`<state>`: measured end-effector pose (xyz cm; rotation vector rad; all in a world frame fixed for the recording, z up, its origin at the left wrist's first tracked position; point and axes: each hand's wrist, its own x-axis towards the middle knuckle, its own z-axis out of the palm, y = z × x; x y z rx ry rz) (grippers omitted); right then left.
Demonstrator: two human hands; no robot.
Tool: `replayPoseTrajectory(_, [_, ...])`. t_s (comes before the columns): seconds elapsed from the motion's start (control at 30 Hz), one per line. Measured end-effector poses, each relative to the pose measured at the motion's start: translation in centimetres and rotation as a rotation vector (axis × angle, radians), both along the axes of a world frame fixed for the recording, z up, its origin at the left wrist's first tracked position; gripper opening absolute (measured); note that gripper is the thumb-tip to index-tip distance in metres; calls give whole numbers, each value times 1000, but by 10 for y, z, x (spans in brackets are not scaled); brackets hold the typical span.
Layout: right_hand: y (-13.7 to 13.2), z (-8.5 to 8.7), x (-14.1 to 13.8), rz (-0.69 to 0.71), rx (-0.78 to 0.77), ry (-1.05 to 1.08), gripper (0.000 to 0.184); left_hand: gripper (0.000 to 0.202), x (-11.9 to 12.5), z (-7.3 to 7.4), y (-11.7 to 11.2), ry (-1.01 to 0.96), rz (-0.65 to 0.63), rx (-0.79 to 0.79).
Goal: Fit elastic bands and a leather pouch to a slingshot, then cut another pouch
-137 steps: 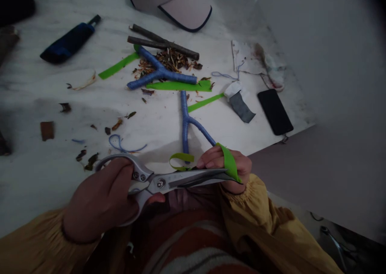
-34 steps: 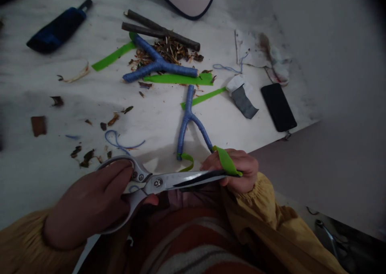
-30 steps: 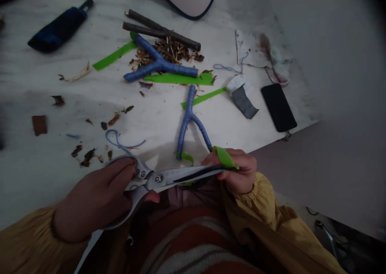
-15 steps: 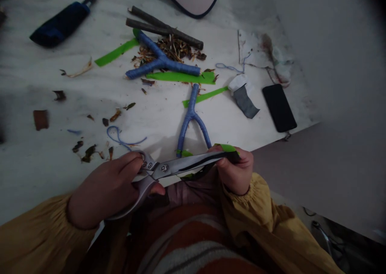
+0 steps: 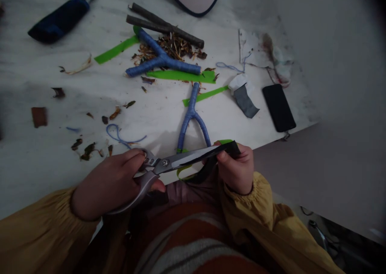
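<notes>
My left hand (image 5: 111, 183) is closed around the handles of metal scissors (image 5: 165, 163), whose blades point right toward my other hand. My right hand (image 5: 237, 167) pinches a strip of material (image 5: 230, 147), black on one side and green on the other, along the blade tips. Part of that strip hangs in a loop below the blades. Just beyond the scissors lies a small Y-shaped stick wrapped in blue cord (image 5: 192, 112), with a bit of green at the end of one prong. Farther off is a larger blue-wrapped forked stick (image 5: 163, 60).
Bare brown sticks (image 5: 165, 27) lie behind a heap of bark shavings (image 5: 177, 47). Green strips (image 5: 116, 50), a blue cord loop (image 5: 117, 135), a grey patch (image 5: 245, 101) and a black phone (image 5: 279, 108) are around. A dark sheathed tool (image 5: 60, 19) lies far left.
The scissor blades look closer together and tilt up slightly more at the tips. The strip's looped part shows more below them. Both hands stay nearly in place.
</notes>
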<state>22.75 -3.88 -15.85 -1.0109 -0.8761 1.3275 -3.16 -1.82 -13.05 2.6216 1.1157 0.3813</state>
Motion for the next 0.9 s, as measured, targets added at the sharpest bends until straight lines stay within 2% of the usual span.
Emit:
replayPoseTrajectory(0.17, [2,8,1,45,-85,-5,11,53,-2,-4,-1,-19,28,-34])
replayPoseTrajectory(0.3, [6,14,-2,85,-39,5,7,51,-5,-3,0,14,25,22])
replayPoseTrajectory(0.43, [7,16,-4,126,-27,17,11,50,-7,-1,0,14,9,-1])
replayPoseTrajectory(0.9, [6,11,0,69,-49,1,7,52,-3,-1,-3,44,34,-19])
